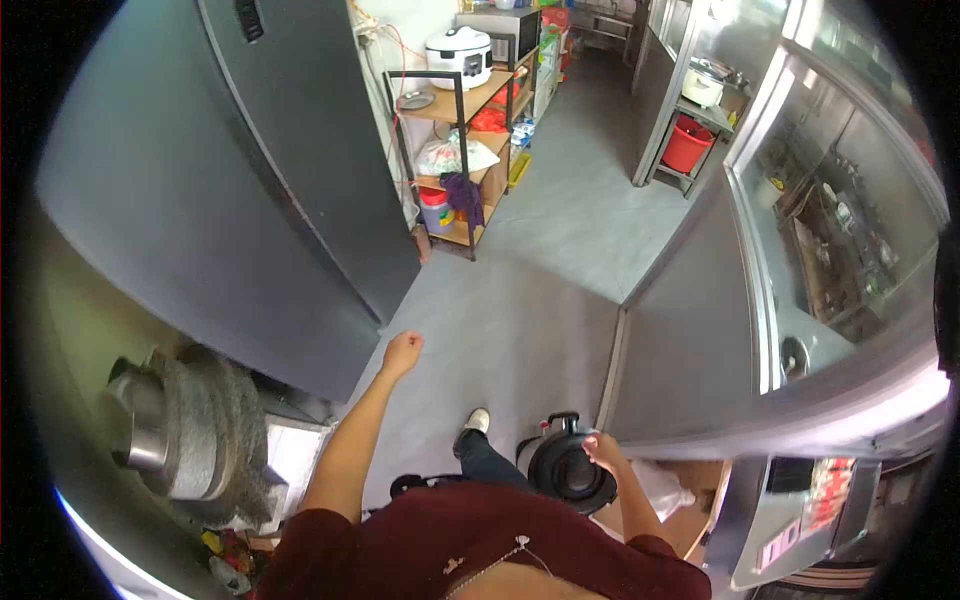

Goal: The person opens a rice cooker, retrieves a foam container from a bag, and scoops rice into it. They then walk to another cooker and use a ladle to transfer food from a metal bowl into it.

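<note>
My left hand is out ahead over the grey floor, its fingers curled into a loose fist with nothing visible in them. The dark grey cabinet is the nearest thing to it. Low on the right, my right hand is in front of a round container with a black lid and a black handle. Its fingers are closed; what they hold, if anything, is too small to make out. Whether the hand touches the lid cannot be told. One white shoe is stepping forward on the floor.
Ahead is a wooden shelf rack with a white rice cooker. A grey panelled partition with windows lines the right. Farther back are a red bucket and another cooker. A stone mill is at lower left.
</note>
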A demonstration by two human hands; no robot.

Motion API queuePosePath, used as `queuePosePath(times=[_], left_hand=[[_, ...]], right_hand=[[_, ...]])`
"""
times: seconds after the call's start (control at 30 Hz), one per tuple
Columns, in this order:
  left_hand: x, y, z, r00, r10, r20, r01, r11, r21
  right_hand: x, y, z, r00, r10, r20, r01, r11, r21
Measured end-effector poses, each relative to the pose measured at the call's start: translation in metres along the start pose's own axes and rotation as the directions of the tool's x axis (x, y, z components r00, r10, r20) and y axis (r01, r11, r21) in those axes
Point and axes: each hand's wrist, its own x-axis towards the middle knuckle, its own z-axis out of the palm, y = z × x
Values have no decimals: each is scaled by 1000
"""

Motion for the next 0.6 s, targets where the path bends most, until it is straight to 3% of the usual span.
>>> queuePosePath(times=[0.03, 0.07, 0.1, 0.13, 0.17, 0.2, 0.23, 0.27, 0.3, 0.37, 0.4, 0.43, 0.47, 0.5, 0.53, 0.57, 0.6], left_hand=[[34, 4, 11, 1000, -17, 17, 18, 999, -35], [63, 3, 15, 999, -35, 38, 37, 998, -56], [85, 0, 12, 990, 6, 138, -20, 995, 98], [97, -7, 12, 968, 23, 249, -85, 967, 240], [110, -21, 11, 937, -40, 348, -79, 943, 322], [127, -45, 14, 894, -103, 437, -87, 915, 394], [149, -104, 36, 865, -204, 458, -29, 892, 451], [145, -106, 26, 845, -287, 452, 217, 955, 202], [166, -163, 49, 663, -562, 495, 580, 803, 136], [201, -137, 46, 416, -815, 404, 797, 541, 269], [229, -129, 60, 409, -815, 410, 803, 535, 263], [264, -123, 76, 438, -768, 466, 791, 576, 206], [303, -118, 85, 472, -718, 512, 774, 615, 149], [338, -101, 97, 469, -724, 505, 775, 612, 158], [384, -72, 120, 556, -631, 540, 664, 729, 168], [441, -41, 138, 632, -513, 580, 529, 833, 160], [492, -25, 150, 772, -21, 635, -50, 994, 93]], right_hand=[[33, -17, -20, 998, 1, -60, 3, 998, 68], [67, -36, -38, 993, -34, -115, 24, 996, -85], [99, -79, -68, 984, -76, -164, 37, 972, -231], [132, -120, -96, 984, -100, -145, 62, 968, -245], [165, -156, -119, 986, -116, -120, 81, 961, -264], [200, -182, -135, 954, -216, -209, 169, 960, -222], [225, -227, -164, 971, -184, -154, 145, 962, -231], [253, -265, -187, 968, -214, -133, 180, 957, -229], [288, -289, -202, 950, -279, -138, 253, 951, -176], [361, -317, -223, 928, -347, -136, 330, 935, -132], [398, -324, -230, 880, -441, -176, 423, 896, -132], [438, -328, -242, 817, -533, -218, 516, 846, -133], [478, -324, -253, 815, -538, -216, 521, 843, -133], [516, -305, -253, 893, -422, -157, 406, 906, -121], [557, -285, -254, 949, -297, -106, 284, 951, -122], [590, -255, -258, 950, -247, -192, 240, 969, -60], [604, -204, -249, 952, -167, -257, 175, 985, 8]])
